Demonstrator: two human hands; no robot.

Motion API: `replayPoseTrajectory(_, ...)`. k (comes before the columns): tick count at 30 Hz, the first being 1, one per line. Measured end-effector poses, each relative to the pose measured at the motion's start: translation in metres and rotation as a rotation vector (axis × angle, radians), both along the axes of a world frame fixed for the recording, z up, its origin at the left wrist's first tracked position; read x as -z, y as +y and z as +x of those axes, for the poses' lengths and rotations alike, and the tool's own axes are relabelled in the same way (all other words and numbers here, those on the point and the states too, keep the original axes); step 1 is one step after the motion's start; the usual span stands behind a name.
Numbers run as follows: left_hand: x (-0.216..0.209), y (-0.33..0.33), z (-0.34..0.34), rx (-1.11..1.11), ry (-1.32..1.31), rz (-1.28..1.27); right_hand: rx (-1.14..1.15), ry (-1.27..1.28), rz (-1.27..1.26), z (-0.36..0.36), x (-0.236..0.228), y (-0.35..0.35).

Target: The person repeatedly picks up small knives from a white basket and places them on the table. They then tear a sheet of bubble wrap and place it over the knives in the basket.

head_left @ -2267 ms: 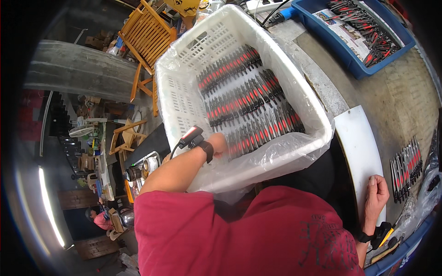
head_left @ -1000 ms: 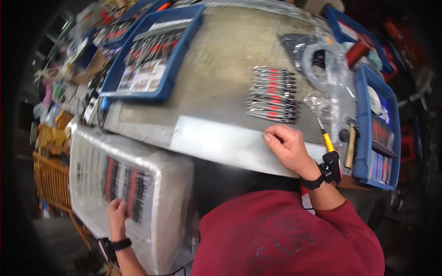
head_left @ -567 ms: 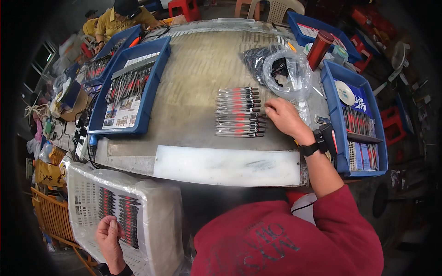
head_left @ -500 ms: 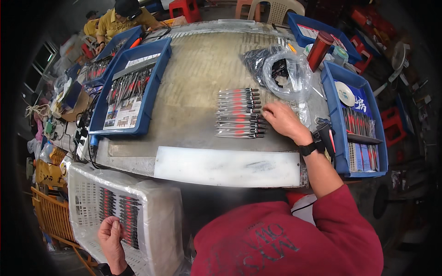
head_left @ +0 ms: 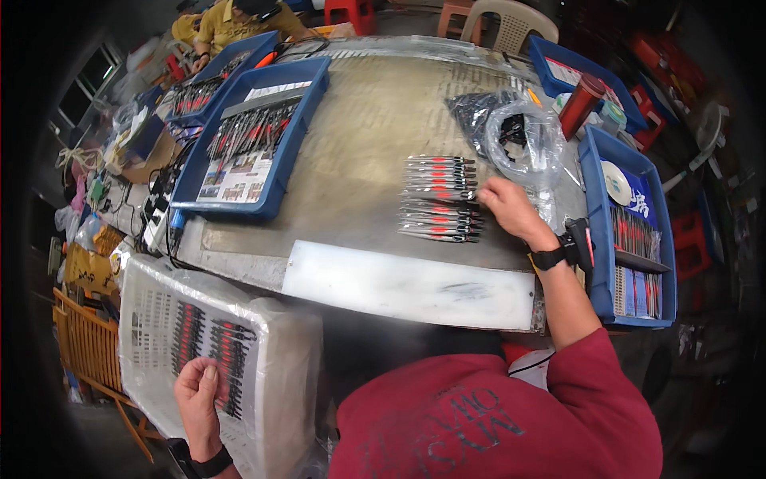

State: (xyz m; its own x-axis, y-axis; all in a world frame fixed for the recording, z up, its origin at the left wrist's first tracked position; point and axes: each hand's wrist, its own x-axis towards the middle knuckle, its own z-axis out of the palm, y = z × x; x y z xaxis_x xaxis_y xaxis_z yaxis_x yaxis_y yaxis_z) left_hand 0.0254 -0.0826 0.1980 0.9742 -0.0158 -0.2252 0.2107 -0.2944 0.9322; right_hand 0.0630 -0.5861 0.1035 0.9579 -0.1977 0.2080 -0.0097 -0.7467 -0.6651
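A row of slender, pointed silver pieces with red middles and dark ends lies on the worktable. At their right ends is my right hand, its fingers curled together and the tips close to one piece's dark end. Whether a piece is pinched there is hidden. My left hand hovers over a white plastic-lined basket, thumb and fingers pressed together. What they hold, if anything, is too small to make out. Inside the basket, dark pieces with red parts lie in two columns, partly behind that hand.
A white board lies along the table's near edge. Blue trays of similar pieces stand left and right. Clear plastic bags and a red cylinder are at the back right. A person in yellow sits far left.
The whole view has shifted, so the table and trays sit further right. Against the pieces and the basket, both hands have stayed nearly in place, fingers still closed.
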Motion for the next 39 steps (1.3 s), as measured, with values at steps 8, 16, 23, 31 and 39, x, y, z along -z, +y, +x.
replayPoseTrajectory(8, -0.008, -0.053, 0.000, 0.074, 0.112, -0.199, -0.083, -0.147, 0.450, -0.021, -0.027, 0.083)
replayPoseTrajectory(16, 0.014, -0.109, -0.002, 0.151, 0.344, -0.498, -0.473, -0.115, 0.501, -0.057, -0.029, 0.199)
replayPoseTrajectory(23, 0.009, -0.077, -0.002, -0.010, 0.156, -0.535, -0.544, -0.138, 0.408, -0.050, -0.028, 0.208)
replayPoseTrajectory(31, 0.006, 0.062, 0.012, -0.250, 0.042, 0.066, -0.307, 0.124, 0.309, -0.040, 0.003, 0.163)
replayPoseTrajectory(39, 0.108, 0.152, -0.010, -0.163, 0.450, 0.551, -0.309, 0.210, 0.264, -0.041, 0.019, 0.162)
